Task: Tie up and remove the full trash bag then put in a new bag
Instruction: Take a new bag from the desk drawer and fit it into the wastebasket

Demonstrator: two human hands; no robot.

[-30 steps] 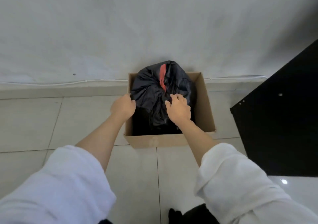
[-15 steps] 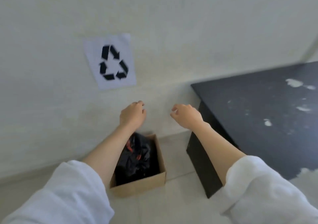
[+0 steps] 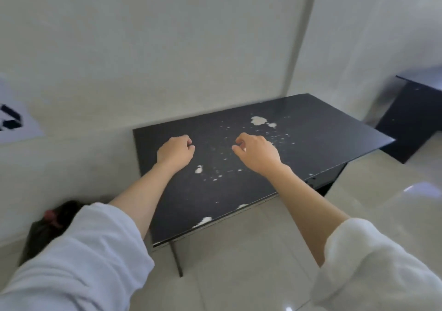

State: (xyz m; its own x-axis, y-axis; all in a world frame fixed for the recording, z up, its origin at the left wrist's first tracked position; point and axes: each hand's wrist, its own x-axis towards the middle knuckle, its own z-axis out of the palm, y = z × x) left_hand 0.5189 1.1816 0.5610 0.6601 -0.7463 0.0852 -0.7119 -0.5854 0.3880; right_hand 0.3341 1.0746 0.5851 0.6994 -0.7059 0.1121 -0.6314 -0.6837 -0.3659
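Observation:
The full black trash bag (image 3: 62,211) with red ties sits on the floor at the lower left by the wall, mostly hidden behind my left sleeve. My left hand (image 3: 175,154) hovers over the left part of a black table (image 3: 311,129), curled into a fist with nothing in it. My right hand (image 3: 257,154) hangs over the table's middle, fingers curled and thumb near the forefinger, also holding nothing. No new bag is in view.
The black table top is chipped with white patches and stands against the wall on thin legs. A paper recycling sign (image 3: 14,121) is on the wall at the left. A second black table (image 3: 416,119) stands at the far right. Pale floor tiles lie below.
Both hands let go of the trash bag and rose. The view swung up and right from the box with the bag to the black table, over which the hands now hover.

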